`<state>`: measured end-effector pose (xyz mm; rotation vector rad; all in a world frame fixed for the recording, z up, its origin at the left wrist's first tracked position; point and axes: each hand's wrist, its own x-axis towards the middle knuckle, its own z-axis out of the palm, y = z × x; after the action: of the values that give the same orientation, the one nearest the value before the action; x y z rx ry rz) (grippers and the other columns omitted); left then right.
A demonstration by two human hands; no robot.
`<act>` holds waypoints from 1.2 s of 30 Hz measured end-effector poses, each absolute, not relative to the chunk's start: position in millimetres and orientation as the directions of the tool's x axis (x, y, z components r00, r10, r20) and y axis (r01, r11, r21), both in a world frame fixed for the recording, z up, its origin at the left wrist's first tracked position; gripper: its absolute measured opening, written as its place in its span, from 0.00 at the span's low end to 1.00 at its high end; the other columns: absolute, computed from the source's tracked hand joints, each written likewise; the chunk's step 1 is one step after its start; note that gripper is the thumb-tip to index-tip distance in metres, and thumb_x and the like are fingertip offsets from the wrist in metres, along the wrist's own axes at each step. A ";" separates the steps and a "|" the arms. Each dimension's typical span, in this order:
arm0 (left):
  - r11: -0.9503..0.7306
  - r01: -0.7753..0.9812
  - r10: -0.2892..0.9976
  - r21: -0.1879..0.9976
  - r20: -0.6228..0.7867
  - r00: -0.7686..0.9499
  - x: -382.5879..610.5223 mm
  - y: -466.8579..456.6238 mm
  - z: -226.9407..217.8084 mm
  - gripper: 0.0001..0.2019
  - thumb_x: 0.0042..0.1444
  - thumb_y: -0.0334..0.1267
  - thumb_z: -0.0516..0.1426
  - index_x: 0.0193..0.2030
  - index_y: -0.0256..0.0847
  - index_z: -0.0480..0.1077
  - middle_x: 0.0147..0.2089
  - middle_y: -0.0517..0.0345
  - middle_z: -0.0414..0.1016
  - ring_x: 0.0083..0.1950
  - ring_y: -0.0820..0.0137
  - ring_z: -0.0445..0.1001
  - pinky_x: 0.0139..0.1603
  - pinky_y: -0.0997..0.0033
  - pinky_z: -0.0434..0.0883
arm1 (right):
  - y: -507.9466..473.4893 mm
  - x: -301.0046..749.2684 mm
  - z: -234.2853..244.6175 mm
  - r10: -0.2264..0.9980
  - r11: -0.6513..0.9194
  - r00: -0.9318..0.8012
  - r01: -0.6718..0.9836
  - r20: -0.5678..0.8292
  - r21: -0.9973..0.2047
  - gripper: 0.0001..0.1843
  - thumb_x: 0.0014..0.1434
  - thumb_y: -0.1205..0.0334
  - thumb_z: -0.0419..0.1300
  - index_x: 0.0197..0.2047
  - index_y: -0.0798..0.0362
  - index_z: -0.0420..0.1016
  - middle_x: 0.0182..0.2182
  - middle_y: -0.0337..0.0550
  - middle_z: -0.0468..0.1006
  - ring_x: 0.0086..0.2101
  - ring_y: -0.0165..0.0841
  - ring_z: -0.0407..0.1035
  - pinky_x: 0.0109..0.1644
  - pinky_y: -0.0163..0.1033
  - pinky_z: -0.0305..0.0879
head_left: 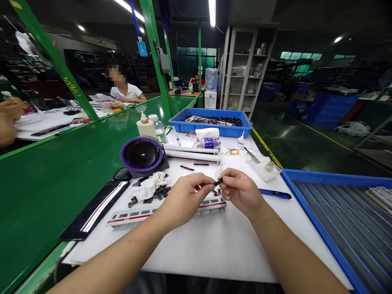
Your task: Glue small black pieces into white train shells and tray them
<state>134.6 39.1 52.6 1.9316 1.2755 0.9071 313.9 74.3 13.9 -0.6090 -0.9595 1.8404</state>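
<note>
A small black strip [218,182] is held between my two hands, above the white tabletop. My left hand [188,196] pinches its left end between thumb and fingers. At the other end, my right hand [240,190] grips it the same way. Below and behind my left hand lies a white model train car body [134,216] with a red stripe and dark windows, partly hidden by my wrist. Loose black pieces [159,192] are scattered around a crumpled white cloth [153,183] to the left. Farther back rest more long train bodies [192,157] and two black strips [200,164].
A blue tray of black parts [211,130] stands at the back, and another blue tray [288,179] at the right. A blue utility knife [275,193], tweezers [251,155], bottles [146,127] and a purple-rimmed black bowl [122,153] surround the work area. A co-worker [125,90] sits beyond the green partition.
</note>
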 end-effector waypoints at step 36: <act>-0.012 0.824 0.998 0.566 0.057 -0.025 89.6 65.4 41.1 0.13 0.57 0.48 0.55 0.33 0.43 0.76 0.31 0.54 0.78 0.32 0.62 0.73 0.33 0.65 0.64 | 37.8 299.7 0.8 0.634 0.773 -0.064 0.055 0.771 -0.632 0.07 0.65 0.70 0.52 0.41 0.48 0.68 0.29 0.39 0.67 0.29 0.31 0.62 0.33 0.39 0.60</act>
<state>89.6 65.4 41.1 1.8925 1.9067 0.6514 299.7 37.8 0.8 -0.5678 -1.5828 0.5181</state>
